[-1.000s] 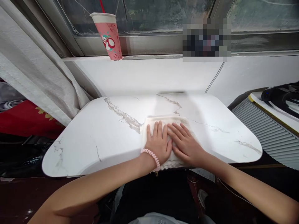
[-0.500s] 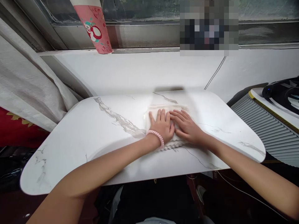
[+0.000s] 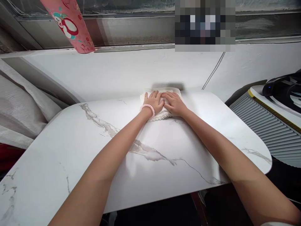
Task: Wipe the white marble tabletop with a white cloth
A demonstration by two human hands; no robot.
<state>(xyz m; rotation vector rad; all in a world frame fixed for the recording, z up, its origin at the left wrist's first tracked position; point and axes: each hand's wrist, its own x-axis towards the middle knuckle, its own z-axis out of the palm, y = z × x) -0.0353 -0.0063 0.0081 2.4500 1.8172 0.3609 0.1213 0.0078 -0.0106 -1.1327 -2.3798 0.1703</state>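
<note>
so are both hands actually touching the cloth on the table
Touching. The head view shows the left hand and right hand lying flat, palms down, on the white cloth at the marble table's far edge, no gap visible.

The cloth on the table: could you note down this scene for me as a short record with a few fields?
cloth: pale folded cloth lying flat at the far edge of the table
table: white marble-patterned top, by the wall under a window
left hand: left hand flat on the cloth, pink bracelet on the wrist
right hand: right hand flat on the cloth, touching the left hand
on the sill: pink cup
</note>
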